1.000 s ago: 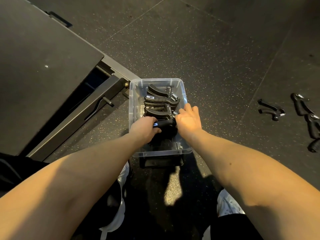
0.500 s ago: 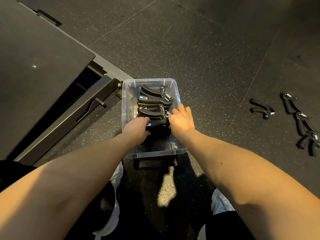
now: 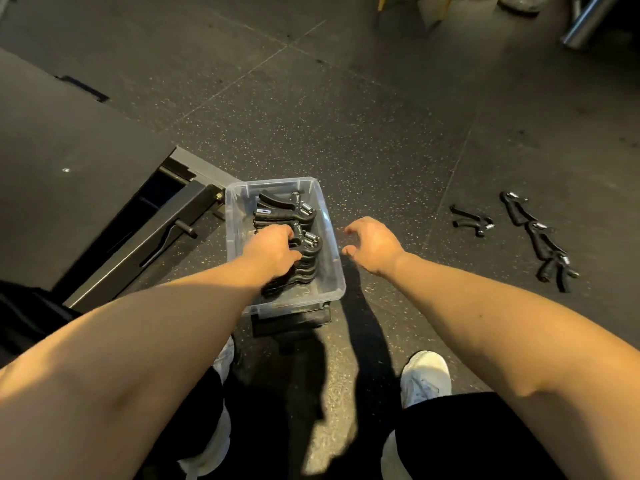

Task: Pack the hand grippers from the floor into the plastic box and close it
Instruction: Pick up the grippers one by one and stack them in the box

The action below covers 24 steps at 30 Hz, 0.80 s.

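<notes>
A dark, speckled rubber floor [image 3: 346, 133] is viewed from above, with two bare forearms stretched forward from the bottom edge. At the centre, a clear plastic box [image 3: 236, 216] is set on the floor, open at the top.

Inside it, black packed grippers [image 3: 282, 209] with silver springs are laid in a row from the far end to the near end. Their handles are pointed left and their springs right. The left hand [image 3: 272, 252] is lowered into the box, and its fingers and thumb are curled round the handles of the packed grippers near the middle of the row.

The right hand [image 3: 375, 244] is held outside the box, just beside its right rim and above the floor. Its fingers are loosely curled, with thumb and forefinger apart, and nothing is held in it.

Well to the right, black loose grippers [image 3: 540, 237] are scattered on the floor. One lies by itself nearer the box, and several more are strung in a line beyond it.

A dark flat piece [image 3: 294, 322] is seen under the near end of the box; what it is cannot be told. To the left, a black platform [image 3: 69, 161] on a metal frame [image 3: 138, 251] is placed close to the box. A white shoe [image 3: 426, 375] is seen on the floor below the right forearm.
</notes>
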### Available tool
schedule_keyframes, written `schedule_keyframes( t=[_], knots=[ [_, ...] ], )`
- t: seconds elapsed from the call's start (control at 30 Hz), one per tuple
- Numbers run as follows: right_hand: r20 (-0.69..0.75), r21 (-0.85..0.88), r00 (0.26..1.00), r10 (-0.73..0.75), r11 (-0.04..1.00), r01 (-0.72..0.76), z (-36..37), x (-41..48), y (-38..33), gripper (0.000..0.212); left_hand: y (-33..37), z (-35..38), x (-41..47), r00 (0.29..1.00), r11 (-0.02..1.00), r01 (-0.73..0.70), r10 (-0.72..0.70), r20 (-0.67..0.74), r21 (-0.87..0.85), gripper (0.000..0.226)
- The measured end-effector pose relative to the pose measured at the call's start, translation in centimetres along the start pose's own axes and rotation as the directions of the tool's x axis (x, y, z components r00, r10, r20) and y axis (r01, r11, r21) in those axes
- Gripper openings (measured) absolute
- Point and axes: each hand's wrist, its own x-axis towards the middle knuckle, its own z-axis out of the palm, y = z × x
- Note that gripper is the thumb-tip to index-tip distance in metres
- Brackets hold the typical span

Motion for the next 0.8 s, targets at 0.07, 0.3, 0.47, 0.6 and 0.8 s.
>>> schedule_keyframes(
  t=[0.07,0.3,0.47,0.6,0.8],
  knots=[
    [0.026,0.004,0.997,0.068,0.998,-0.068,-2.1,-1.5,1.5,0.044,2.7,-0.2,0.1,0.999,0.999,-0.037,0.037,0.011,-0.004,0.032],
    [0.056,-0.065,0.983,0.176,0.983,-0.172,-9.3,-5.7,9.7,0.049,14.9,1.9,1.5,0.970,0.973,-0.214,0.222,0.099,-0.082,0.027],
    [0.103,-0.079,0.969,0.222,0.973,-0.215,-12.1,-7.8,16.6,0.046,23.4,5.6,3.5,0.943,0.954,-0.269,0.289,0.164,-0.136,0.038],
    [0.092,-0.018,0.947,0.307,0.952,-0.306,-10.7,-8.6,24.1,0.043,29.0,10.3,6.2,0.916,0.943,-0.304,0.328,0.230,-0.133,0.034],
    [0.073,0.194,0.863,0.499,0.842,-0.503,-3.7,-6.5,35.6,0.036,34.8,20.6,12.7,0.896,0.943,-0.308,0.331,0.295,-0.123,0.030]
  ],
)
